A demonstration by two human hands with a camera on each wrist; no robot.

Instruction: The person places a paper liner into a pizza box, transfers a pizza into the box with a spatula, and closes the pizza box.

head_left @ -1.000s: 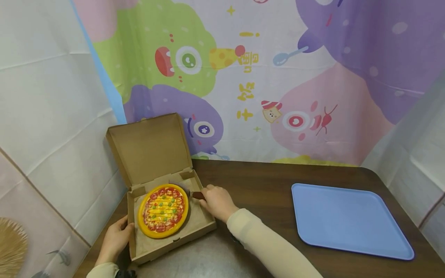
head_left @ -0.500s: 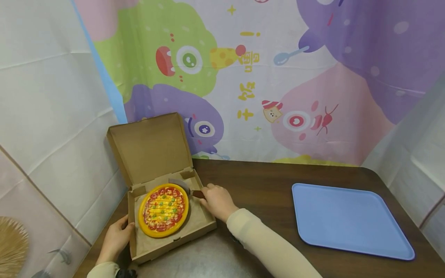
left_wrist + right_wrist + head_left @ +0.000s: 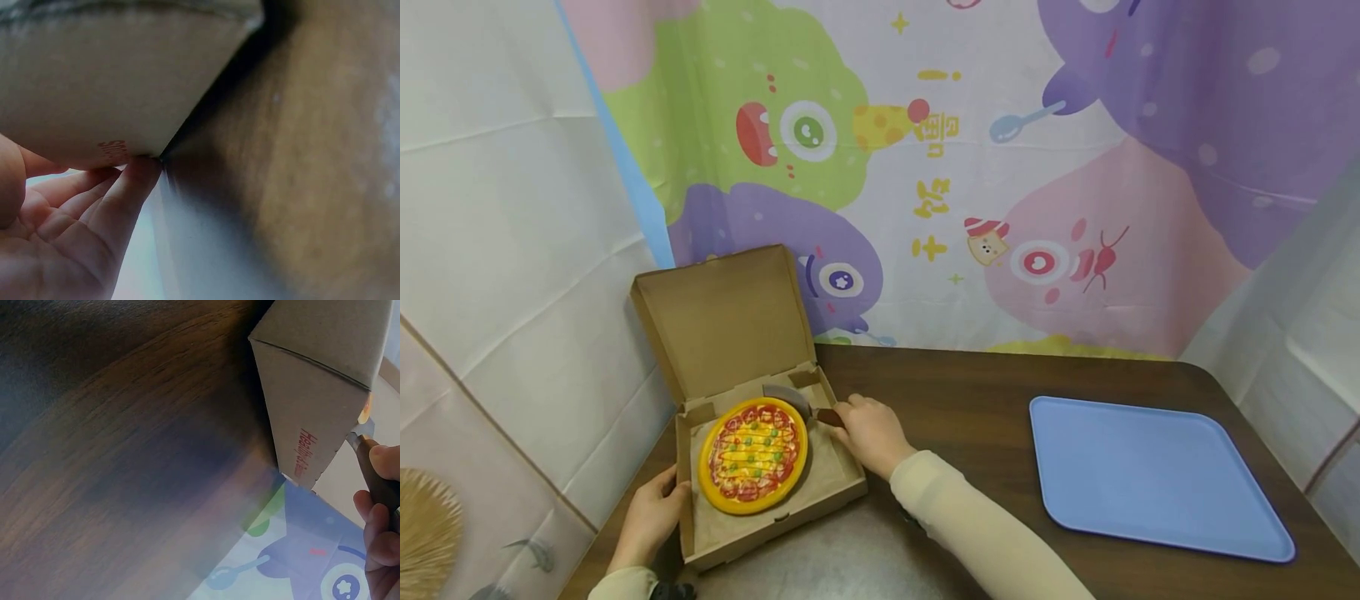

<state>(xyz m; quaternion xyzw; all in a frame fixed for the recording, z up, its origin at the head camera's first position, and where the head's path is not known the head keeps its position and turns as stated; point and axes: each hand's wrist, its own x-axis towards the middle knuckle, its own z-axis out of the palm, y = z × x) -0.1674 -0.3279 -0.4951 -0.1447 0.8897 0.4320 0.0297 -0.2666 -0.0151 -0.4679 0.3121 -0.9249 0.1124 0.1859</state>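
Observation:
An open cardboard pizza box [image 3: 730, 546] stands on the left part of the table. In it lies a round toy-like pizza [image 3: 752, 454] with a yellow crust, red slices and green bits. My right hand [image 3: 872, 435] grips the brown handle of a pizza server [image 3: 829, 418] over the box's right wall. Its grey blade lies against the pizza's far right edge, and part of it is hidden beneath. My left hand [image 3: 651, 512] holds the box's left wall, the thumb at the rim. In the left wrist view, its fingers [image 3: 109, 206] touch the printed outer side.
A light blue tray [image 3: 1157, 475] lies on the right of the brown wooden table [image 3: 955, 417]. The box's lid [image 3: 722, 325] leans back near a cartoon-printed curtain [image 3: 925, 292]. White cloth [image 3: 535, 333] hangs at the left.
The server's grey blade shows a little more at the pizza's far edge than a second ago. Both hands and the box stay almost where they were.

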